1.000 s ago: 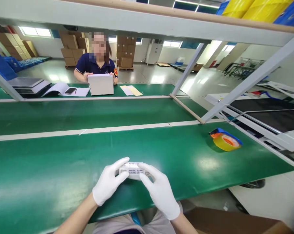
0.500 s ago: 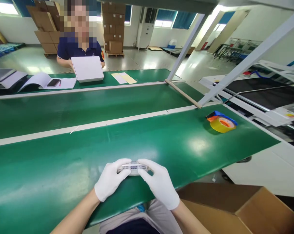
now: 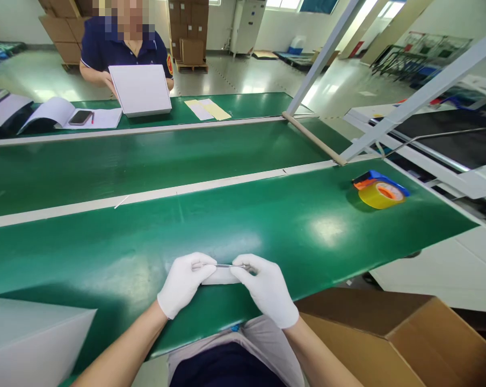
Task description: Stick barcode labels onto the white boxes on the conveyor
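Note:
My gloved left hand [image 3: 182,284] pinches the left end of a small white pack [image 3: 220,276] between thumb and fingers. On its other end my gloved right hand [image 3: 267,289] is closed in the same way. The pack is held level, just above the near green work surface [image 3: 283,231]. Its plain white side faces me, with a thin grey edge along the top. Both its ends are hidden by the gloves, and no printing shows on it now.
A large white box [image 3: 33,338] juts in at lower left. At right lies a yellow tape roll in a blue dispenser [image 3: 382,192]. An open cardboard carton [image 3: 391,333] stands at lower right. Across the bench a co-worker [image 3: 125,48] holds a white box [image 3: 140,91].
The pack has turned in my hands, so its printed "4000" face no longer shows. A white box has come into view at lower left. My view has tipped slightly downward.

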Demonstrator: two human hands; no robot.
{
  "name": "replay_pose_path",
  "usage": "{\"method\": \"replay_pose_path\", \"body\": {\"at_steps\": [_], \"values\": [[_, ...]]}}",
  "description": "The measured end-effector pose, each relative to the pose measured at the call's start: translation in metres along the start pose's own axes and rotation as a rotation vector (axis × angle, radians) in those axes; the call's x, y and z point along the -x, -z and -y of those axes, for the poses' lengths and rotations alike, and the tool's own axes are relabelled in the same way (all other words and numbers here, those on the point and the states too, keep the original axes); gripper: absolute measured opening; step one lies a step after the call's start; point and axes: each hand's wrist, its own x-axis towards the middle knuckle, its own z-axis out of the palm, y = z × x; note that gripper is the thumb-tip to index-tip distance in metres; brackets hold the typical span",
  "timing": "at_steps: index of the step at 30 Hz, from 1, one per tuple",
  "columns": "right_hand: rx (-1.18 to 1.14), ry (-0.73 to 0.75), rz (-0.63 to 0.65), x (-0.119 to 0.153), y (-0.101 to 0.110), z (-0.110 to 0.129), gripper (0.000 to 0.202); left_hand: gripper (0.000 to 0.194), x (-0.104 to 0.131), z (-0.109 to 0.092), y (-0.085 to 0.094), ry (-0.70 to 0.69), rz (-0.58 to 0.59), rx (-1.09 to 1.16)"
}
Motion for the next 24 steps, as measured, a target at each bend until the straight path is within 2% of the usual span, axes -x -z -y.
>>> {"method": "replay_pose_path", "body": {"at_steps": [6, 8, 10, 12, 14, 16, 19, 24], "values": [[-0.085, -0.131, 0.01, -0.003, 0.002, -0.006, 0.03, 0.03, 0.0, -0.002, -0.005, 0.013, -0.013, 0.002], [-0.053, -0.116, 0.008, -0.003, 0.002, -0.01, 0.029, 0.032, -0.001, 0.002, -0.007, 0.025, -0.004, 0.03], [0.084, 0.0, -0.104, -0.002, 0.0, -0.014, 0.026, 0.037, -0.003, 0.007, -0.006, 0.027, 0.016, 0.07], [0.257, 0.178, -0.264, 0.0, -0.003, -0.016, 0.026, 0.05, -0.005, 0.012, -0.004, 0.026, 0.043, 0.1], [0.364, 0.337, -0.327, 0.002, -0.008, -0.014, 0.023, 0.059, -0.006, 0.014, -0.003, 0.029, 0.062, 0.097], [0.391, 0.424, -0.279, 0.003, -0.015, -0.011, 0.017, 0.059, -0.006, 0.011, -0.002, 0.036, 0.076, 0.089], [0.402, 0.477, -0.216, 0.001, -0.024, -0.003, 0.012, 0.05, -0.004, 0.005, -0.005, 0.02, 0.107, 0.116], [0.453, 0.54, -0.193, -0.006, -0.028, 0.007, 0.014, 0.043, -0.001, 0.001, -0.008, -0.016, 0.134, 0.123]]}}
